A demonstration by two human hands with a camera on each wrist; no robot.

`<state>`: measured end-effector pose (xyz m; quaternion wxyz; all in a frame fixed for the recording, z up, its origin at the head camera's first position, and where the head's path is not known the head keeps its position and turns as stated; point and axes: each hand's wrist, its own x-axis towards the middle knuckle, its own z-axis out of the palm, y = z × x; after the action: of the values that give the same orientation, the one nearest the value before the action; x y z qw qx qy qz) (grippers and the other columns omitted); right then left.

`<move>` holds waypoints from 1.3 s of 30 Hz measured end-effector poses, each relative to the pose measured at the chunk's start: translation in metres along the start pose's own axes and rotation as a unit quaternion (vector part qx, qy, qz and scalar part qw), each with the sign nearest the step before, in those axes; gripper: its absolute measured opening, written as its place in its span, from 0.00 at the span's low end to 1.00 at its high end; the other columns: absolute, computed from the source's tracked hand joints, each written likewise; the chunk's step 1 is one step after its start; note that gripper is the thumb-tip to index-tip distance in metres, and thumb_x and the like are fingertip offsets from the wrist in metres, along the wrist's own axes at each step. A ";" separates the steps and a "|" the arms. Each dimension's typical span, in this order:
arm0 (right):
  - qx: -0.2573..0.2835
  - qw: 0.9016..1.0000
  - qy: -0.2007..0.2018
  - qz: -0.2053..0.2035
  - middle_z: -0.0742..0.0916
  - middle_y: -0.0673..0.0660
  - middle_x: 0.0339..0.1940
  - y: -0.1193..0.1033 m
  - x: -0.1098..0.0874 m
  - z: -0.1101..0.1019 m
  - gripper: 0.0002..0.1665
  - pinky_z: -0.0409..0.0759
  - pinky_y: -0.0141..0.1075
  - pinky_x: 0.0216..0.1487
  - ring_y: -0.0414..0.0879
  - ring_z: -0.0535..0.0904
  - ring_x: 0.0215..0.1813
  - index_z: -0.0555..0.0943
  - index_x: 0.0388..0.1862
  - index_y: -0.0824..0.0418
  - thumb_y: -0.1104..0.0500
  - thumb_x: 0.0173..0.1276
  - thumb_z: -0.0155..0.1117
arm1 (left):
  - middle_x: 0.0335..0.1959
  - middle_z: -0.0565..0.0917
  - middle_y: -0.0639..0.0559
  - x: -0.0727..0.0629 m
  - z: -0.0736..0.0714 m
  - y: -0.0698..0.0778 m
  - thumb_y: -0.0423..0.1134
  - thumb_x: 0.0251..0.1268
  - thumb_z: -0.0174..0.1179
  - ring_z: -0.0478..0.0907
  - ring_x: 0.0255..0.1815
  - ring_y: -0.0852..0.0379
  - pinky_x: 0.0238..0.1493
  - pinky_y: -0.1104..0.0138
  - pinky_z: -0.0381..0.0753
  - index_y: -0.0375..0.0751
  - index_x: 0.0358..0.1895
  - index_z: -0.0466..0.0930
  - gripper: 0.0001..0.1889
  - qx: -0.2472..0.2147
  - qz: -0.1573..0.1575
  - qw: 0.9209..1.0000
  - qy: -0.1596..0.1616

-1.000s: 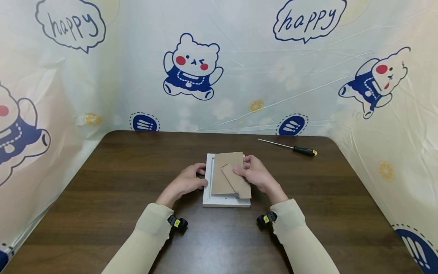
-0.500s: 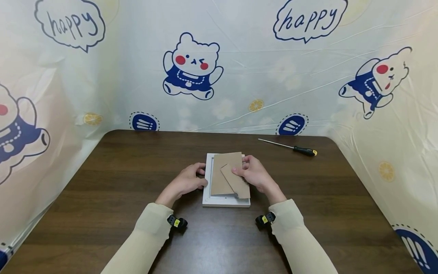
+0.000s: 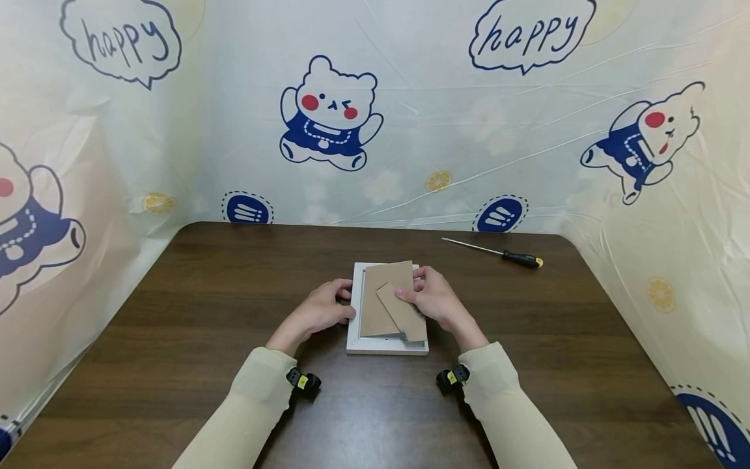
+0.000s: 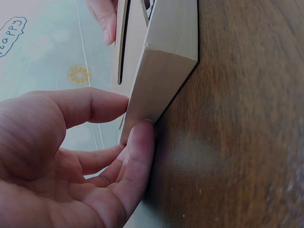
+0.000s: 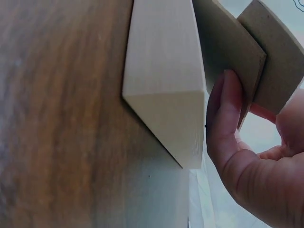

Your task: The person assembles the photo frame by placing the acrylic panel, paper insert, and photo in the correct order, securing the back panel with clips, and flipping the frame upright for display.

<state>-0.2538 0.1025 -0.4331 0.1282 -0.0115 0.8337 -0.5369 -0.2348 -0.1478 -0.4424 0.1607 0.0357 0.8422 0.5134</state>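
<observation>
A white picture frame (image 3: 358, 326) lies on the brown table. The left hand (image 3: 321, 306) holds it by its left side, the thumb at the upper edge and a finger against the outer side in the left wrist view. Above the frame's opening is a brown backing board (image 3: 375, 306) with a slanted stand flap (image 3: 398, 312). My right hand (image 3: 436, 296) pinches the board at its right edge, thumb on the flap's side and fingers behind. In the right wrist view the board (image 5: 228, 47) is raised and tilted away from the frame's rim. The frame's inside is mostly hidden.
A screwdriver (image 3: 521, 259) with a black and yellow handle lies at the table's back right. A printed curtain (image 3: 410, 130) with bears hangs behind the table (image 3: 176, 365) and along both sides.
The right hand has shifted slightly left with the backing board, which now sits a little further over the frame. The left hand and the frame look the same.
</observation>
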 end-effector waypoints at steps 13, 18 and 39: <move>-0.016 1.000 0.000 -0.007 0.88 0.64 0.49 0.000 -0.001 0.001 0.31 0.89 0.41 0.41 0.49 0.88 0.40 0.70 0.68 0.68 0.57 0.75 0.72 | 0.60 0.77 0.34 0.000 0.000 0.001 0.25 0.61 0.64 0.85 0.42 0.49 0.47 0.59 0.90 0.30 0.77 0.66 0.38 -0.003 0.001 1.000 0.002; -0.022 1.000 0.002 -0.007 0.88 0.64 0.48 0.000 -0.001 0.002 0.31 0.88 0.40 0.39 0.49 0.87 0.39 0.70 0.67 0.68 0.57 0.74 0.73 | 0.60 0.77 0.34 0.000 0.000 0.001 0.26 0.61 0.64 0.85 0.42 0.50 0.47 0.59 0.90 0.30 0.78 0.66 0.38 0.000 -0.003 1.000 0.001; -0.103 0.993 0.047 -0.030 0.85 0.58 0.36 -0.003 -0.005 0.003 0.31 0.81 0.35 0.32 0.47 0.83 0.32 0.77 0.61 0.69 0.52 0.69 0.77 | 0.59 0.77 0.34 -0.001 0.000 0.002 0.25 0.60 0.64 0.84 0.42 0.50 0.47 0.58 0.90 0.29 0.77 0.66 0.38 -0.005 0.006 1.000 0.001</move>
<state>-0.2482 0.0994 -0.4310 0.0709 -0.0244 0.8891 -0.4516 -0.2339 -0.1470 -0.4408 0.1572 0.0399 0.8396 0.5184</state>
